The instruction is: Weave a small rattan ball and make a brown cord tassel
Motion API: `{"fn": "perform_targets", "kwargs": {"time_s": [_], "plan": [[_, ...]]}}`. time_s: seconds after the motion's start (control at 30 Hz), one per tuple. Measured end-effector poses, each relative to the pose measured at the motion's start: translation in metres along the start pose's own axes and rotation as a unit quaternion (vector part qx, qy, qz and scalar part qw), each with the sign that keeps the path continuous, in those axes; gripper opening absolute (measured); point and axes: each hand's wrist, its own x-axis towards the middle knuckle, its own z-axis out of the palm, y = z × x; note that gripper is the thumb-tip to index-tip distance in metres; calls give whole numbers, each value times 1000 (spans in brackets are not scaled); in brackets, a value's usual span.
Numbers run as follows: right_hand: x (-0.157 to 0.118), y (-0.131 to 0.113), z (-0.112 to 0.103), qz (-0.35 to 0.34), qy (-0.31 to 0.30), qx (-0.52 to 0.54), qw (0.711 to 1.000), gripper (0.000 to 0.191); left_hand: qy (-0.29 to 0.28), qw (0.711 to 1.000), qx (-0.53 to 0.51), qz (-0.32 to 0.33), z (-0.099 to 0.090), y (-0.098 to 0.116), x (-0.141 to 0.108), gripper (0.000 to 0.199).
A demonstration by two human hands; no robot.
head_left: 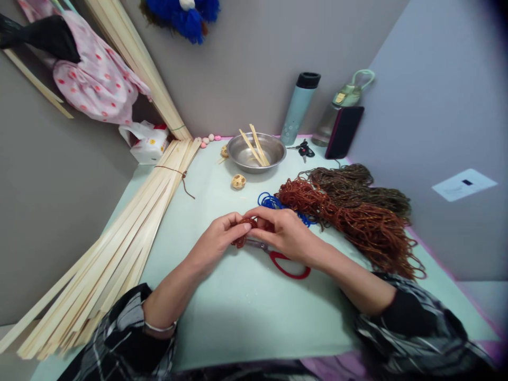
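Observation:
Both hands meet over the middle of the table, closed on a small looped bundle of reddish-brown cord [239,242]. My left hand [216,238] pinches it from the left with thumb and fingers. From the right, my right hand [288,233] grips the same bundle, its fingertips close to the left thumb. Under the hands lie scissors [291,274] with red handles, the blades partly covered. Blue cord [270,201] lies coiled just behind my right hand. A large hank of reddish-brown cord [349,217] rests to the right, beside a dark olive-brown hank [357,182].
A bundle of flat pale strips [130,233] spans the left side. Farther back are a metal bowl [238,159] holding several strips, a small woven ball [238,181], keys [305,150], a blue tumbler [298,111], a green-lidded bottle [327,121] and a phone [344,132] by the walls.

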Motion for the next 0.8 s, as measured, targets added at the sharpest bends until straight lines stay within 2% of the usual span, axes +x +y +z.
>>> {"fn": "perform_targets", "kwargs": {"time_s": [0.17,0.3,0.43,0.57,0.63,0.73,0.8], "plan": [[1,7,1,8,17,-21,1000,9,10,998,62,26,-2,2,0,25],[3,14,3,39,32,48,998,8,9,996,80,38,-3,2,-2,24],[3,18,4,63,48,86,993,8,44,985,148,83,0,-4,-3,31],[4,16,5,96,43,151,983,10,43,960,246,125,3,-9,-3,7],[5,13,5,107,32,207,972,12,50,952,269,137,4,-11,-3,16],[7,8,4,118,12,256,959,15,69,956,261,112,4,-10,-4,21],[8,6,3,125,9,263,957,17,67,972,212,80,6,-10,-4,21]]}}
